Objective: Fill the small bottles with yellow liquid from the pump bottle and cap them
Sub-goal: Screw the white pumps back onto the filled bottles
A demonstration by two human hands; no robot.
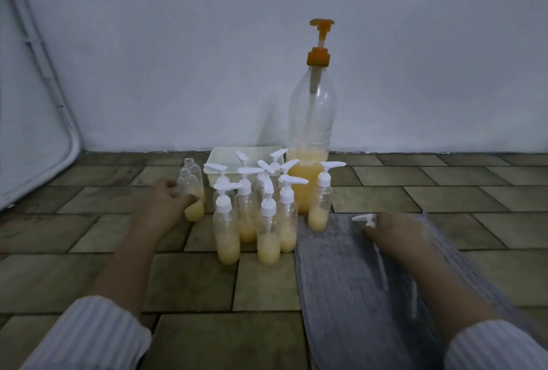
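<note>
A tiled floor meets a pale wall. Left of centre, the left hand grips an uncapped small bottle. At right, the right hand pinches a white pump cap over the grey cloth.

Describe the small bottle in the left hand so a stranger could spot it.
Start at the tall pump bottle with the orange top, then go left past the capped cluster. The left hand grips a small bottle there; unlike that cluster, it has no white pump cap.

capped bottles crowd centre — flanks open
</note>
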